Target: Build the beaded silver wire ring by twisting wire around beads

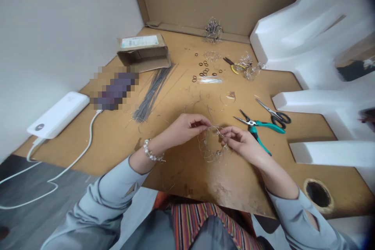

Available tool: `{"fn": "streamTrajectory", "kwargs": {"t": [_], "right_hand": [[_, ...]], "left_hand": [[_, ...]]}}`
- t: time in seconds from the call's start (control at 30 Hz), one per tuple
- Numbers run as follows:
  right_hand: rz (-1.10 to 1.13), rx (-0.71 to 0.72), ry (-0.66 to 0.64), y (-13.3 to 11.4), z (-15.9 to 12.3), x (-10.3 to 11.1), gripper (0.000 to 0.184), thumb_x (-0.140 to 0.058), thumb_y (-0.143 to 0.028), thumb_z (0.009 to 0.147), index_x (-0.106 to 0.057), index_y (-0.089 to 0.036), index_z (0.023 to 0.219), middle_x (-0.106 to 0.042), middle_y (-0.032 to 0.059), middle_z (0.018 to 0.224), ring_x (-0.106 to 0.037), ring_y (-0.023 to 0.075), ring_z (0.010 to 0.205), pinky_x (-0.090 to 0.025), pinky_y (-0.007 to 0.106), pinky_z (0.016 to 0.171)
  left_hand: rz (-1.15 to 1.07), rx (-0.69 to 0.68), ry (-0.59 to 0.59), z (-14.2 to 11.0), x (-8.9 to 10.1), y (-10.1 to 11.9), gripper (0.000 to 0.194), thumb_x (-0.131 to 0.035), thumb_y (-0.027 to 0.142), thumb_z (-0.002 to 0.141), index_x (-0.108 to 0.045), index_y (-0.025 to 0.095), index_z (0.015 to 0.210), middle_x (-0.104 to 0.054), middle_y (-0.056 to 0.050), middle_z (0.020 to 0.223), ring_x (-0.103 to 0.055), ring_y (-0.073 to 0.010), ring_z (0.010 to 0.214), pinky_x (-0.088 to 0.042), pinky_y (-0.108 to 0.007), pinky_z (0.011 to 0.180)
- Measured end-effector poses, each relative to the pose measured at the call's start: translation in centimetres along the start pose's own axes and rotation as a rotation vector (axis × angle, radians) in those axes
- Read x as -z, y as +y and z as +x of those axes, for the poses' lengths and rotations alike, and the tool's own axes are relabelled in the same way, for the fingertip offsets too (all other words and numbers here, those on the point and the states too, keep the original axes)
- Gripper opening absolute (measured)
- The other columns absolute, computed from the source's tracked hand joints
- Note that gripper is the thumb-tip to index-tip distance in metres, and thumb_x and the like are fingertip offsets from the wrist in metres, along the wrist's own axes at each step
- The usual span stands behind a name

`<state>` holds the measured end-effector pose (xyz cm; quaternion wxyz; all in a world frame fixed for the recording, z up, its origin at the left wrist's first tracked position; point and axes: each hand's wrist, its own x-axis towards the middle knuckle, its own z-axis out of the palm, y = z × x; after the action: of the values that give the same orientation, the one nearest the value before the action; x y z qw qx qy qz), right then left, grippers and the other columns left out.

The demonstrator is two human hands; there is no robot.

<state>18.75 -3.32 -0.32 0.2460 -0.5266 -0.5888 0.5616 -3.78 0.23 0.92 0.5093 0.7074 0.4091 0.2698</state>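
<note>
Between my hands, just above the table, is a loose ring of thin bent wire [218, 153] with small shiny loops along it. My left hand [190, 129] pinches a fine wire between thumb and fingertips at the ring's upper left. On the ring's right side, the thumb and fingers of my right hand [240, 142] are closed round its edge. Long-nose pliers with teal handles [252, 124] lie open to the right of my right hand. Scissors with black handles [279, 117] rest just beyond them.
A bundle of grey wires [154, 93] lies left, before an open cardboard box [143, 52]. Several dark rings [206, 71], short silver wires [211, 80], yellow-handled pliers [234, 66] and a wire tangle [213, 31] are farther back. A white power bank [60, 115] sits left; white foam [322, 152] borders the right.
</note>
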Motion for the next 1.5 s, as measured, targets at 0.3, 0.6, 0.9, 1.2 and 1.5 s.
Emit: {"fn": "streamTrajectory", "kwargs": {"t": [0.3, 0.6, 0.9, 1.2, 1.5], "right_hand": [[0.062, -0.048, -0.006, 0.1, -0.1, -0.1, 0.03, -0.059, -0.029, 0.076, -0.055, -0.018, 0.104, -0.062, 0.0011, 0.077, -0.046, 0.0079, 0.052, -0.033, 0.02, 0.041], [0.112, -0.05, 0.003, -0.2, -0.1, -0.5, 0.032, -0.063, -0.033, 0.074, -0.056, -0.017, 0.1, -0.061, 0.0003, 0.074, -0.05, 0.0084, 0.052, -0.039, 0.02, 0.04], [0.077, -0.048, -0.011, -0.3, -0.1, -0.5, 0.03, -0.061, -0.035, 0.076, -0.055, -0.017, 0.099, -0.061, 0.0007, 0.074, -0.048, 0.0077, 0.05, -0.039, 0.02, 0.04], [0.009, -0.052, 0.031, -0.2, -0.1, -0.5, 0.029, -0.063, -0.04, 0.074, -0.055, -0.019, 0.092, -0.056, -0.0022, 0.067, -0.047, 0.0089, 0.051, -0.037, 0.02, 0.041], [-0.072, 0.037, 0.079, 0.0, -0.1, -0.6, 0.024, -0.061, -0.038, 0.075, -0.058, -0.018, 0.088, -0.051, -0.0031, 0.063, -0.043, 0.0087, 0.053, -0.035, 0.022, 0.048]], "left_hand": [[0.078, -0.102, -0.028, -0.3, -0.2, 0.3, 0.017, -0.052, 0.021, 0.088, -0.066, 0.016, 0.096, -0.066, -0.001, 0.074, -0.059, -0.0091, 0.064, -0.046, -0.02, 0.061], [0.022, -0.116, 0.035, -0.1, -0.6, 0.2, 0.015, -0.055, 0.021, 0.086, -0.066, 0.014, 0.094, -0.066, -0.002, 0.075, -0.06, -0.0097, 0.066, -0.048, -0.021, 0.062], [-0.151, -0.012, 0.04, 0.1, -0.6, 0.2, 0.013, -0.058, 0.02, 0.083, -0.065, 0.013, 0.091, -0.064, -0.001, 0.069, -0.061, -0.0101, 0.062, -0.048, -0.021, 0.058], [0.133, -0.202, 0.036, -0.1, -0.8, 0.4, 0.014, -0.058, 0.017, 0.084, -0.07, 0.016, 0.091, -0.065, -0.003, 0.077, -0.059, -0.0097, 0.067, -0.046, -0.02, 0.061], [0.187, -0.239, 0.043, -0.1, -1.1, 0.4, 0.014, -0.056, 0.02, 0.086, -0.069, 0.015, 0.09, -0.066, -0.004, 0.079, -0.06, -0.01, 0.069, -0.046, -0.021, 0.064]]}}
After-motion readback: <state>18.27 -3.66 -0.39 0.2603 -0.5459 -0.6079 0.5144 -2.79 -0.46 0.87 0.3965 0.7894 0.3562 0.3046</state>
